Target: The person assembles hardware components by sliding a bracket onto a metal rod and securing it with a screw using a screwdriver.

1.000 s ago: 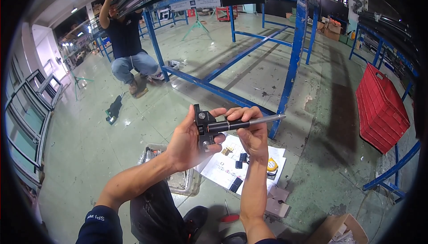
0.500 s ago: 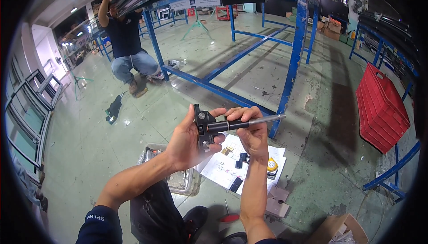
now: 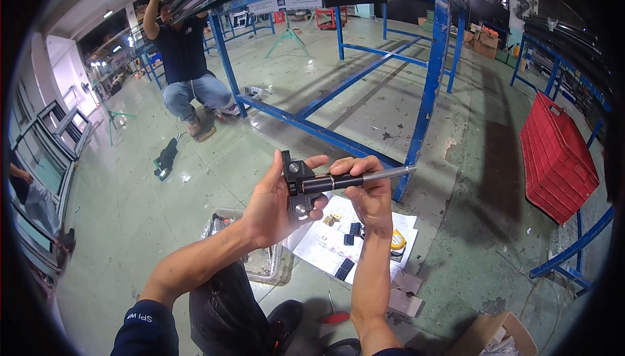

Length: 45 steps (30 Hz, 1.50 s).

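Observation:
My left hand (image 3: 268,206) is closed round a black bracket (image 3: 291,168) with two round silver screw heads. A black cylinder (image 3: 319,185) with a thin pale ring meets the bracket's side, and a long silver rod (image 3: 389,173) runs out of its other end. The fingers of my right hand (image 3: 368,193) wrap round the cylinder near the rod. Below the hands lie paper sheets (image 3: 319,245) with drawings. On them rest small black parts (image 3: 344,268), a small brass-coloured part (image 3: 332,219) and a yellow tape measure (image 3: 397,244).
A grey tray (image 3: 280,271) of parts sits by my knee, and a red-handled screwdriver (image 3: 335,317) lies near my feet. Ahead stands a blue steel frame table (image 3: 426,89). Right are a red crate (image 3: 558,161) and cardboard box (image 3: 478,340). Another person (image 3: 185,56) squats ahead left, near a power tool (image 3: 166,161).
Both hands and the parts in them have barely moved; the bracket is turned very slightly. At the far left edge, another person has come further into view.

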### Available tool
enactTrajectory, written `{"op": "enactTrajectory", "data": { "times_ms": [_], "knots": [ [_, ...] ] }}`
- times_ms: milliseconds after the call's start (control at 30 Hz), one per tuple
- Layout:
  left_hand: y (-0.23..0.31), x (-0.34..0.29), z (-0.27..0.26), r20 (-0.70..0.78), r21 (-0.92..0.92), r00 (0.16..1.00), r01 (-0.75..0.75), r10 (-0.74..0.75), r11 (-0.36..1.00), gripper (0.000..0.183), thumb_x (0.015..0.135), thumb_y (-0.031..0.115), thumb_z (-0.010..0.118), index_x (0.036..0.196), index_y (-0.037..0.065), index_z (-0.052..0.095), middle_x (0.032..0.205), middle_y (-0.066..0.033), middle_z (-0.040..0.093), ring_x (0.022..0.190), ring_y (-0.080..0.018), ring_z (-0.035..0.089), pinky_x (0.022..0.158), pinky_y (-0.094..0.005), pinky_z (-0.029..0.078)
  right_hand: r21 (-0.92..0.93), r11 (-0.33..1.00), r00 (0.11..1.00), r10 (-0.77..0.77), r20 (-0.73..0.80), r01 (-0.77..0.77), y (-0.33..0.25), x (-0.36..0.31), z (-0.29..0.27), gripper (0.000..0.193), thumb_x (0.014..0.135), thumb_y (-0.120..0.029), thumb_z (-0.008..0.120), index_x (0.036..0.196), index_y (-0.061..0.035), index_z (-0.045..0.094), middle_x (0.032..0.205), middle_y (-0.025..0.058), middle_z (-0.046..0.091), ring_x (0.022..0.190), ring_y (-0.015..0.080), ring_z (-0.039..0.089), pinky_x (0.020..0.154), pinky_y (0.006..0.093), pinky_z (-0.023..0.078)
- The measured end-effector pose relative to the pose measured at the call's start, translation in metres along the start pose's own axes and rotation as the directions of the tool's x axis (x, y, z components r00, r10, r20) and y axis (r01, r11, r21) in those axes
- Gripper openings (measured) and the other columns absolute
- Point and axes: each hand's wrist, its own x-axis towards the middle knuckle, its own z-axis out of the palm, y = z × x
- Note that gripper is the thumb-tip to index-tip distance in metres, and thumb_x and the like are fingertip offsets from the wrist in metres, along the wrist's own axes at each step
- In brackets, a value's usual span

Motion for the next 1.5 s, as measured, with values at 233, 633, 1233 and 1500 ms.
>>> {"op": "enactTrajectory", "data": {
  "times_ms": [233, 633, 1233, 1500],
  "knots": [
    [0.0, 0.0, 0.001, -0.014, 0.003, 1.0, -0.013, 0.013, 1.0, 0.074, 0.096, 0.065, 0.02, 0.136, 0.006, 0.04, 0.092, -0.0069, 0.058, 0.077, -0.0184, 0.053, 0.067, -0.0308, 0.043, 0.004, 1.0, 1.0, 0.022, -0.009, -0.022, -0.002, 0.0, 0.002, 0.03, 0.08, -0.009, 0.075, 0.101, -0.0065, 0.054, 0.105, 0.0137, 0.064, 0.105, 0.0236, 0.059, 0.095, 0.0373, 0.046],
    [0.003, 0.007, -0.011, 0.071, 0.442, 0.938, -0.335, 0.339, 0.832, 0.086, 0.09, 0.073, 0.014, 0.13, 0.004, 0.044, 0.091, -0.0027, 0.051, 0.071, -0.0119, 0.054, 0.058, -0.0265, 0.044, 0.036, 0.993, 0.993, 0.114, -0.028, -0.113, 0.003, 0.0, 0.008, 0.036, 0.078, -0.013, 0.078, 0.103, -0.0034, 0.054, 0.103, 0.0142, 0.064, 0.101, 0.0213, 0.062, 0.092, 0.0333, 0.048],
    [0.005, 0.002, -0.013, 0.214, 0.728, 0.855, -0.462, 0.473, 0.506, 0.102, 0.081, 0.081, -0.002, 0.128, 0.004, 0.047, 0.093, -0.0026, 0.046, 0.086, -0.0105, 0.044, 0.081, -0.025, 0.037, 0.071, 0.987, 0.989, 0.144, -0.036, -0.141, 0.002, 0.0, 0.015, 0.043, 0.074, -0.024, 0.082, 0.101, -0.0036, 0.055, 0.097, 0.0172, 0.068, 0.091, 0.0221, 0.068, 0.082, 0.0313, 0.054],
    [0.003, 0.002, -0.012, 0.211, 0.718, 0.852, -0.468, 0.48, 0.516, 0.108, 0.078, 0.084, -0.003, 0.128, 0.004, 0.048, 0.094, -0.0032, 0.047, 0.088, -0.0115, 0.044, 0.085, -0.0263, 0.035, 0.064, 0.987, 0.988, 0.151, -0.031, -0.149, 0.005, -0.002, 0.009, 0.043, 0.075, -0.023, 0.082, 0.101, -0.0033, 0.055, 0.096, 0.017, 0.068, 0.092, 0.0227, 0.068, 0.081, 0.031, 0.054]
  ]
}}
